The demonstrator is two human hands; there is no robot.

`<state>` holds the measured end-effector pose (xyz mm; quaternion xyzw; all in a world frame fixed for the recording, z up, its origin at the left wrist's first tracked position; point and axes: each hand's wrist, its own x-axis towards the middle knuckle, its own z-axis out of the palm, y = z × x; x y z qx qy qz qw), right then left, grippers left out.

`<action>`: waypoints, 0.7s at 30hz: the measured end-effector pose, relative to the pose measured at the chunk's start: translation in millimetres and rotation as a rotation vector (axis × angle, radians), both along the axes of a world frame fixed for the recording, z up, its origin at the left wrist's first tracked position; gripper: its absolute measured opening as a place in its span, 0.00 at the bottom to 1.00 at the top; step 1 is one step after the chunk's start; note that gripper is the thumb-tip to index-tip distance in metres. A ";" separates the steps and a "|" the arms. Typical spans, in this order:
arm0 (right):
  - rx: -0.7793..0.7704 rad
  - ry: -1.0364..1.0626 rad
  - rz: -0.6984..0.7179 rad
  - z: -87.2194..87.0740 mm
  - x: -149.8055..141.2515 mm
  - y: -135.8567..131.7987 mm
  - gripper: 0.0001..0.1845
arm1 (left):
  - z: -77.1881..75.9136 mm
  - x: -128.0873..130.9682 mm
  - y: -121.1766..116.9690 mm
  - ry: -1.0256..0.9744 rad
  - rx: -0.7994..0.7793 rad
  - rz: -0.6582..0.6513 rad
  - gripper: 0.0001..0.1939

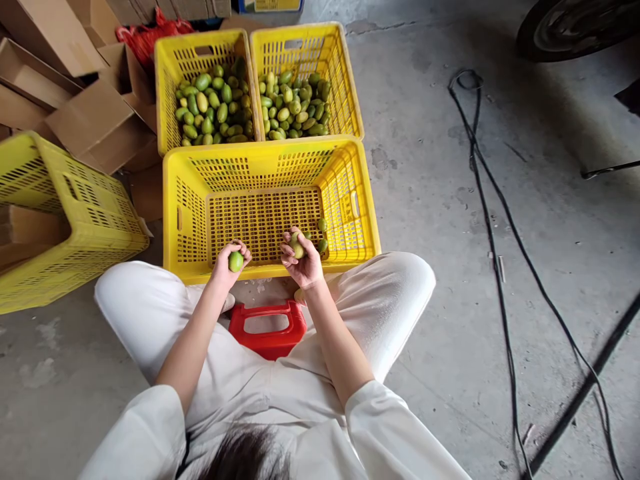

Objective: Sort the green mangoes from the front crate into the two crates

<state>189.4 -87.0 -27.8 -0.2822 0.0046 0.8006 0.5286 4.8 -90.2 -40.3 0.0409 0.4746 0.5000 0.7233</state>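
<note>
My left hand (231, 263) is closed around a bright green fruit (236, 261), over the near rim of a yellow plastic crate (270, 272). In my right hand (306, 263) is a duller yellow-green fruit (297, 247), held with the fingers curled about it. Several green fruits (323, 225) lie in the near right corner of this crate, just beyond my right hand. Two more yellow crates stand behind it. The left one holds a pile of green fruits (213, 103), and the right one holds green and yellowish fruits (295, 107).
A red plastic stool (270, 341) shows between my legs. Another yellow crate (95, 213) with cardboard inside stands at the left, near cardboard boxes (100, 123) and a red bag (150, 37). Black cable (493, 233) runs over the concrete floor, and a wheel (550, 33) is at the upper right.
</note>
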 end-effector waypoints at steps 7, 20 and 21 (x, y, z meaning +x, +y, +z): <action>0.032 0.045 -0.031 5.0 1.7 1.2 0.14 | 5.5 2.2 -1.8 0.142 0.133 -0.016 0.14; 0.101 -0.207 0.263 -6.4 -13.3 -7.1 0.17 | 5.5 -0.3 0.5 0.008 0.103 -0.197 0.12; 0.088 -0.223 0.273 -7.5 -14.1 -7.2 0.17 | 5.3 -0.4 1.1 0.006 0.093 -0.210 0.16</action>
